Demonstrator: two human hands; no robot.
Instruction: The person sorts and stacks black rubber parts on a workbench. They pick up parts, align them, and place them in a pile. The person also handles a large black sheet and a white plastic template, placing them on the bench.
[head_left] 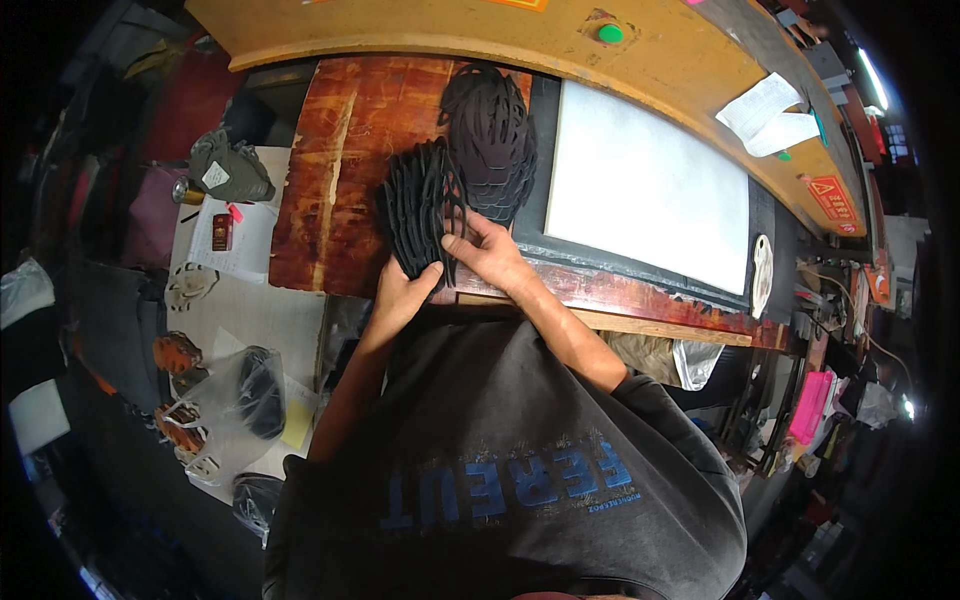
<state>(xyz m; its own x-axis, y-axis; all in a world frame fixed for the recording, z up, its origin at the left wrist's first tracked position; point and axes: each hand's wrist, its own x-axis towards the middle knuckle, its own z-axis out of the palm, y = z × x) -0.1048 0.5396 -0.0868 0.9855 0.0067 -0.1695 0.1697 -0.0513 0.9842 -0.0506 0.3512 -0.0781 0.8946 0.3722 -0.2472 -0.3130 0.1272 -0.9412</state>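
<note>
My left hand [409,296] is closed round the lower end of a bundle of black slotted cut pieces [415,205], its thumb on the near edge. The bundle stands tilted, with many thin layers showing as ridges. At its right edge my right hand [490,254] is closed, thumb and fingers pinching the strips there. Part of what those fingers grip is hidden. Just beyond lies a pile of similar dark slotted pieces [487,135], spread on the worn red-brown wooden board [345,130].
A white cutting slab [650,180] lies to the right, under a yellow machine beam [480,30] with a green button [610,34]. A pale flat shoe-shaped piece [763,275] is at the slab's right. The left side table [245,310] carries shoes, papers and a plastic bag [235,410].
</note>
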